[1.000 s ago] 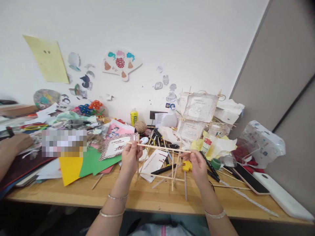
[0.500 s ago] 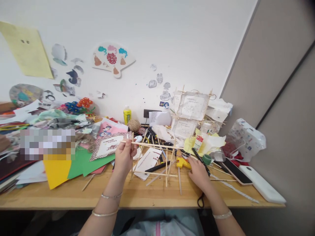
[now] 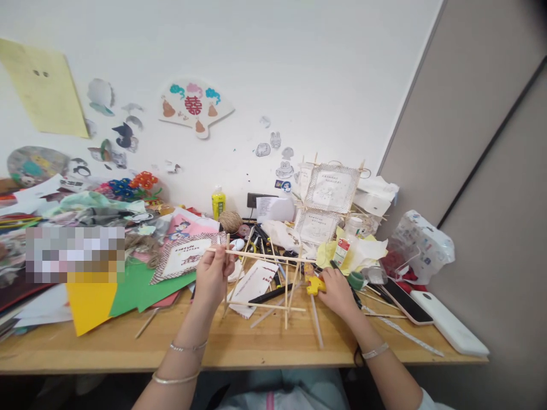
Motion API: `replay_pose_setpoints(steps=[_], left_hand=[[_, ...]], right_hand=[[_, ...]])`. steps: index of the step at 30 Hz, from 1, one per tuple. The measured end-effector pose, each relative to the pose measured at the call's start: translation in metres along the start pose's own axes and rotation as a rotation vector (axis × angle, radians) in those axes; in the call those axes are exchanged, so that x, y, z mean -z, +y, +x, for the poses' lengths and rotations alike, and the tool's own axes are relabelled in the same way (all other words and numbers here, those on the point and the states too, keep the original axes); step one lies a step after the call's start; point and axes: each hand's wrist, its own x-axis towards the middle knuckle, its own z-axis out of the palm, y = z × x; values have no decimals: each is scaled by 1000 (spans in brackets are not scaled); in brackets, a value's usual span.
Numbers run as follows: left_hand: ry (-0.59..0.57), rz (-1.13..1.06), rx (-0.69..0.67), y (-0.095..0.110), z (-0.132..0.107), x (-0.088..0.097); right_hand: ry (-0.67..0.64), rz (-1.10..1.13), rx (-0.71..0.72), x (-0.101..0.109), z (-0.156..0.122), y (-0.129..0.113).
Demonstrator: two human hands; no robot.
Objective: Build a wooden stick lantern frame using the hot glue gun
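Observation:
My left hand (image 3: 216, 273) is closed on the upper left corner of a frame of thin wooden sticks (image 3: 265, 255), pinching it between thumb and fingers. The frame stands up over the tabletop, with crossing sticks at its corners. My right hand (image 3: 339, 290) is wrapped round the handle of a yellow hot glue gun (image 3: 315, 285), just right of the frame. A translucent glue stick (image 3: 317, 324) sticks out of the gun toward the table's front edge. Behind the frame lies a white card with dark red marks (image 3: 256, 282), next to a black pen-like tool (image 3: 273, 294).
A finished stick lantern with paper panels (image 3: 333, 188) stands at the back right. Two phone-like slabs, one a white block (image 3: 448, 322), lie on the right. Coloured paper (image 3: 92, 302) and fabric crowd the left. A yellow bottle (image 3: 218, 202) and twine ball (image 3: 229, 221) stand behind.
My right hand has moved from beside the glue gun to grip its handle, and the glue stick's tail has swung right. My left hand still holds the frame. The view has shifted slightly.

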Motion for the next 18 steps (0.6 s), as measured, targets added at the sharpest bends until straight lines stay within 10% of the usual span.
replay_pose_setpoints(steps=[8, 18], left_hand=[[33, 6, 27, 4, -1, -1], [19, 5, -8, 3, 0, -2]], right_hand=[[61, 254, 47, 3, -2, 20], [-139, 34, 222, 41, 2, 27]])
